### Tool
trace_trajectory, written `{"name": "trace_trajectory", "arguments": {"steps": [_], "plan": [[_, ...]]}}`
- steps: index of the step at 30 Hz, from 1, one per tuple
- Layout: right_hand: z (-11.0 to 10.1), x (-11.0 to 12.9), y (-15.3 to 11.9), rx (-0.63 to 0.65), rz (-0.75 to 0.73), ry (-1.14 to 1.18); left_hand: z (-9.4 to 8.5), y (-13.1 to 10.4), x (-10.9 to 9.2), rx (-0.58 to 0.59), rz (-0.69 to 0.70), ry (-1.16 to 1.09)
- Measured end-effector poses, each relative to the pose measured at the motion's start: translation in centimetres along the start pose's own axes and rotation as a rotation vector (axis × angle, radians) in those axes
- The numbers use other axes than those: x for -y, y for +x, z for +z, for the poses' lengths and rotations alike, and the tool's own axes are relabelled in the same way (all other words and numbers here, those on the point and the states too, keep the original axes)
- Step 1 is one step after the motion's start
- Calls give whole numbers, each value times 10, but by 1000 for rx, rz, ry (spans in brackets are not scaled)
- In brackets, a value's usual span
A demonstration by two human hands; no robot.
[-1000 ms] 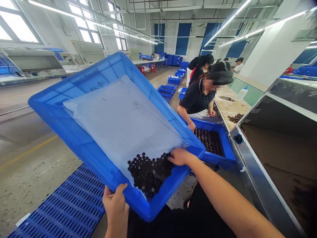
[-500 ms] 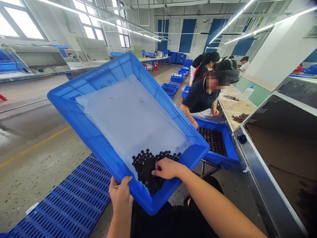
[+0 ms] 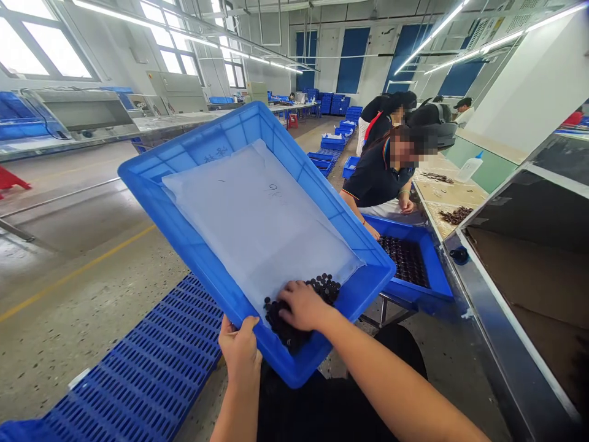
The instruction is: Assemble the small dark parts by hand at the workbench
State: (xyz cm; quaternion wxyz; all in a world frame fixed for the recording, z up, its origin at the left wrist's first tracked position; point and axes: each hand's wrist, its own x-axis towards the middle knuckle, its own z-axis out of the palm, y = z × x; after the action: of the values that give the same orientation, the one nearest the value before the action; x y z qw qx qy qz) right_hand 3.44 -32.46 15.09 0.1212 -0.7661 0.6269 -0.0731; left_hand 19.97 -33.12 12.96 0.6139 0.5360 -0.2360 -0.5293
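Black discs (image 3: 286, 332) now in tighter heap

White left wall (image 3: 117, 46) is pierced by multi-pane windows (image 3: 57, 49), daylight let in. Far wall (image 3: 329, 37) is fitted with blue panels (image 3: 353, 61). Lit tube lights (image 3: 432, 37) are mounted overhead in slanting rows. Speckled floor (image 3: 101, 325) is marked by a yellow line (image 3: 78, 272), partly covered by blue slatted decking (image 3: 151, 362). Right side is lined by a counter (image 3: 453, 195), backed by a white pillar (image 3: 529, 92).

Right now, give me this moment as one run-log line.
left hand: gripping tilted blue tray by edge | right hand: on dark discs | white sheet: inside tray
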Motion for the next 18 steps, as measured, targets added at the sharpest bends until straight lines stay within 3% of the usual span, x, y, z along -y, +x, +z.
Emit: {"name": "trace_trajectory", "arguments": {"steps": [2,4,6,8,13,18], "plan": [[-15,-22,-11,-48,105,66,2,0,-2,-15,5,8],[-21,-37,-18,29,207,82,7,-1,-3,-14,21,7],[-15,-41,-19,158,275,108,15,-4,-3,-8,38,2],[0,-35,-16,187,331,204,25,-6,-2,-10,60,-7],[37,-6,-1,25,500,457,44,-10,5,33,145,15],[57,4,8,-195,718,749,50,-13,11,54,167,80]]}}
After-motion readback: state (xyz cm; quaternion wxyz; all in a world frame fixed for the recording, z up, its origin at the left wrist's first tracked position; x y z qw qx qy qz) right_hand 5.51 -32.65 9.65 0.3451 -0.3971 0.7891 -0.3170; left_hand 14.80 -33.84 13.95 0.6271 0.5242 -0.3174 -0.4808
